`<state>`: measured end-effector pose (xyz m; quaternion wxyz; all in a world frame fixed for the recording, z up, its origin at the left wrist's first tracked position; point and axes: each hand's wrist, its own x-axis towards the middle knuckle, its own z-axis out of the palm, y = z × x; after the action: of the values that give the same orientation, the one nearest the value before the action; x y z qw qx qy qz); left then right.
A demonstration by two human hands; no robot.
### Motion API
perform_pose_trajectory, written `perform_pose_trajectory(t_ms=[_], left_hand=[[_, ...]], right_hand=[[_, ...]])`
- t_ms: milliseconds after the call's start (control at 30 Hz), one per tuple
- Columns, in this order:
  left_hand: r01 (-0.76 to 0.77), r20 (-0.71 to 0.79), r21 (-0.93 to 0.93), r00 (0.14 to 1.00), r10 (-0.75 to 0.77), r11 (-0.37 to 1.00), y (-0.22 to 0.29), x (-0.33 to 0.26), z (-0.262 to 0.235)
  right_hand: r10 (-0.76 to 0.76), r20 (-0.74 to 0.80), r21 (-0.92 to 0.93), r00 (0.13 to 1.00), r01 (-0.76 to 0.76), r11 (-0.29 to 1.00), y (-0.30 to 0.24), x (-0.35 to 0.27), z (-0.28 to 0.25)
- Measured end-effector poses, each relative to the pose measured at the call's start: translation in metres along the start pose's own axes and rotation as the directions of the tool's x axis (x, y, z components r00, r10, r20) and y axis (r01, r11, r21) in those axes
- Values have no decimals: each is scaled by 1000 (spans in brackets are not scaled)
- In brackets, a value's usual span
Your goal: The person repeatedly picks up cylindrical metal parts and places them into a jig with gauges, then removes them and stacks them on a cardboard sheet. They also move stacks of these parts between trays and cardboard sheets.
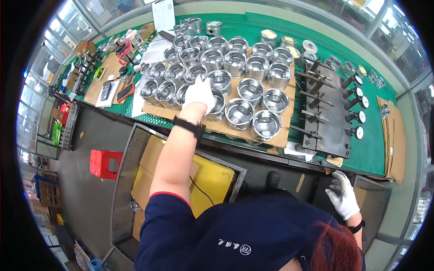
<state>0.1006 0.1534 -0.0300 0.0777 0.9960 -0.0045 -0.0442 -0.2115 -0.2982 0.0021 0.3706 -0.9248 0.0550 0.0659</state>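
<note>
My left hand (pixel 199 95), in a white glove, reaches in among rows of shiny metal pistons on the bench. Its fingers are bent at the left rim of one piston (pixel 220 81), and some fingertips are hidden. Another piston (pixel 217 106) stands just to the right of the glove, partly covered by it. More pistons, open ends up, surround the hand on a brown cardboard sheet (pixel 284 131). At the lower right, my right hand (pixel 344 196), also gloved in white, hangs off the bench's front edge with fingers apart and nothing in it.
A dark metal fixture (pixel 327 122) with rods and several dial gauges (pixel 360 116) stands right of the pistons on green matting (pixel 377 149). Flat cardboard (pixel 395 144) lies farther right. A calculator (pixel 106 90) and phone (pixel 125 92) lie left. A red stool (pixel 103 163) and metal-sided cart (pixel 124 180) stand below.
</note>
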Motion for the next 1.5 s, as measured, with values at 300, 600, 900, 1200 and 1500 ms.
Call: perform_pose_trajectory(t_ms=[300,600,900,1200,1500], left_hand=[[-500,-297,-169,847,440,849,156,-130,85],[-13,-108,-259,994,-15,966,195,-127,66],[335,338,-911,941,28,-242,305,-222,22],[578,499,-809,771,395,-108,347,-166,48],[-702,-165,-372,694,701,607,369,-100,68]], right_hand=[[-287,185,-35,940,298,954,3,59,20],[-492,405,142,771,479,866,38,99,-16],[-478,536,451,696,242,859,83,138,-88],[-580,78,198,811,557,806,101,153,-98],[-451,11,-277,893,436,856,99,180,-79]])
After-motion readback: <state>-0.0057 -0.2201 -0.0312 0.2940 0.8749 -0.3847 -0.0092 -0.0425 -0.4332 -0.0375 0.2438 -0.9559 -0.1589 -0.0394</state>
